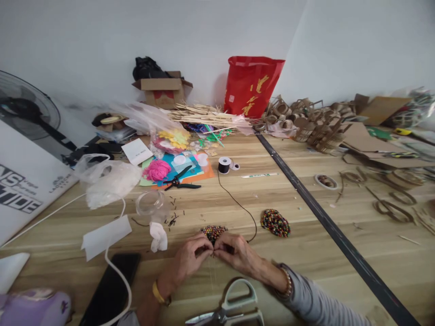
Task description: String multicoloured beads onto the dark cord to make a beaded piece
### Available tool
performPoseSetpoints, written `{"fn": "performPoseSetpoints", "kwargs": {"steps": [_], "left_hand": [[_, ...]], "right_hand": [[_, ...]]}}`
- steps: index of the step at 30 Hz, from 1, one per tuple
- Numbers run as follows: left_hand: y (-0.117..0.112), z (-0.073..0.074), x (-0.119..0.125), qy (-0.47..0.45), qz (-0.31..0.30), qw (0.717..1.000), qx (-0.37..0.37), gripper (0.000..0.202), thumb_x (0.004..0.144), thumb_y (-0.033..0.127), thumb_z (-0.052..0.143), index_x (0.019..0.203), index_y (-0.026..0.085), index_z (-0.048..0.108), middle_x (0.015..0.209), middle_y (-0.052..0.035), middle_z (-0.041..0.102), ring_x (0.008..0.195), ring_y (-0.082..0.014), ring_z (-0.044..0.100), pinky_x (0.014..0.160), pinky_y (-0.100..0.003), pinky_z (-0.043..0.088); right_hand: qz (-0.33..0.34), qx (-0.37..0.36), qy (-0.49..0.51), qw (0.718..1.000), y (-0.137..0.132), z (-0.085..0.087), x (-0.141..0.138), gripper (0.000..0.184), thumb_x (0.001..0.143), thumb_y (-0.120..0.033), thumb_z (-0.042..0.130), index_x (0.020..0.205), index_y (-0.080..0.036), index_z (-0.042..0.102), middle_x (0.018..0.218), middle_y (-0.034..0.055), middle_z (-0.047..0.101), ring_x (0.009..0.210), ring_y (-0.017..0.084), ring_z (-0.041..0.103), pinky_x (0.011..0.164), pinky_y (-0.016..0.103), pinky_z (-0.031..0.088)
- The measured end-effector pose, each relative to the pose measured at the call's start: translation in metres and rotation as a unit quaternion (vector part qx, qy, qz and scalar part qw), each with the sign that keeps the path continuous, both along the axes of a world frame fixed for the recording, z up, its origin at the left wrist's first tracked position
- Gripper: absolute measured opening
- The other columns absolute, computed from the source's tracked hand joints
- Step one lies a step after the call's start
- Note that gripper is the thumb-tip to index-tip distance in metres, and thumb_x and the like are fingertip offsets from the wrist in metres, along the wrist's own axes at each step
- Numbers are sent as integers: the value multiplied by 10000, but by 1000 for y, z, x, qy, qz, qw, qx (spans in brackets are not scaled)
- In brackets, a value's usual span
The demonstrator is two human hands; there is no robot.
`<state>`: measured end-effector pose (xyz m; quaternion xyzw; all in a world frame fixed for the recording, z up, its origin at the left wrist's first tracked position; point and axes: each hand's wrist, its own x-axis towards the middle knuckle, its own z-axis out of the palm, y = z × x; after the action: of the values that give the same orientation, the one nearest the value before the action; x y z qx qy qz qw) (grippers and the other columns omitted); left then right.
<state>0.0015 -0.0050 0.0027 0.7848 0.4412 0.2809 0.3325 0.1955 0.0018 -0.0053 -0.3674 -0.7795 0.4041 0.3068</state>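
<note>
My left hand (194, 253) and my right hand (238, 254) meet fingertip to fingertip, both pinched closed on thin thread at the near edge of a cluster of multicoloured beads (213, 232). Fine pale strands (213, 275) hang below the fingertips. A black cord (242, 206) runs from a spool (224, 165) and passes out of sight behind my right hand. To the right of that hand lies a coiled string of similar beads (275, 222). Closer to me are large scissors (234, 305) with pale handles, partly cut off by the lower frame edge.
Black-handled pliers (181, 180), pink yarn (157, 170), a clear round container (149, 202) and crumpled tissue (158, 237) lie to the left. A white cable (117, 271) crosses a dark phone-like slab (110, 287). A black strip (306, 194) divides the table; a small bead dish (326, 181) sits beyond it.
</note>
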Motion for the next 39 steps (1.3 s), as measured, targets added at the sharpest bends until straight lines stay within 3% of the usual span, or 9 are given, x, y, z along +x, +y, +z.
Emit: {"fn": "performPoseSetpoints", "kwargs": {"steps": [7,16,25,39], "left_hand": [[1,0,0,-35,35,999,-17,115,784,131,600,697,156,671,724,-51,687,684,-175,631,668,-262,502],[0,8,-1,-66,91,992,-51,167,831,279,599,831,177,732,820,-56,742,783,-202,666,757,-288,511],[-1,5,2,-58,72,995,-48,230,819,293,592,656,151,670,650,-28,680,642,-177,613,659,-263,477],[0,8,1,-69,77,993,-58,236,823,298,590,654,147,657,643,-24,663,637,-165,594,644,-251,466]], "right_hand": [[3,79,47,996,0,-7,-1,141,911,-254,564,831,-167,643,757,39,637,697,144,577,644,230,441],[-26,100,56,993,4,-11,-2,129,906,-203,503,805,-170,576,709,20,584,639,133,534,588,227,409],[-19,122,40,991,-1,-11,-6,130,910,-224,512,812,-172,580,699,14,562,620,128,510,573,224,387],[-23,114,62,991,0,-10,-6,198,934,-297,515,824,-170,619,723,40,621,653,145,560,611,246,438]]}}
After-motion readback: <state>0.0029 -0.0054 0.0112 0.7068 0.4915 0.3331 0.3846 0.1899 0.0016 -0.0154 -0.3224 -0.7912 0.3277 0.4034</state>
